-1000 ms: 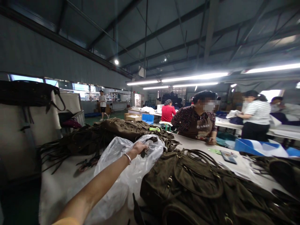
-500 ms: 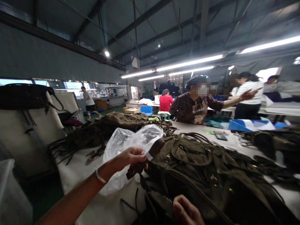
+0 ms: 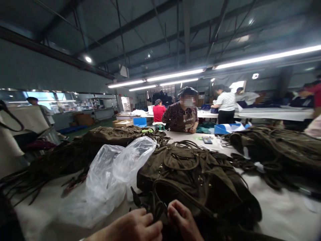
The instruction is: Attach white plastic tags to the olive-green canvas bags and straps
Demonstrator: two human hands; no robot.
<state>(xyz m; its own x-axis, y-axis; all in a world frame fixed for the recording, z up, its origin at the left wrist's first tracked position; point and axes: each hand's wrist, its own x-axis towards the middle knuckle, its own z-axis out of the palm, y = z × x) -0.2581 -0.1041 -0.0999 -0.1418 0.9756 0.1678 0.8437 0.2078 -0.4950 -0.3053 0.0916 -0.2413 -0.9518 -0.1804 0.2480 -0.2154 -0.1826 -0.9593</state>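
Observation:
A dark olive bag [image 3: 175, 164] with a zipped pocket and metal fittings lies on the pale table [image 3: 271, 207]. At its near edge, my left hand [image 3: 137, 224] has its fingers curled in, beside dark straps [image 3: 156, 206]. What lies inside those fingers is hidden. Just to the right, my right hand [image 3: 183, 219] is closed in a pinch close to the bag's handle [image 3: 180, 194]. Anything between its fingertips is too small or dark to name. A crumpled clear plastic bag [image 3: 107, 180] sits left of the olive bag.
More olive bags lie in piles at the left [image 3: 110, 134] and right [image 3: 276, 144]. A phone [image 3: 207, 140] rests on the table's far part. Across it stands a person in a brown apron [image 3: 184, 120]. A blue bin [image 3: 225, 128] is behind. Other people work at the back.
My left hand has come down from beside the plastic bag, where it held a dark brown piece, to near my right hand. The view has turned right. The aproned person's outstretched arm is lowered.

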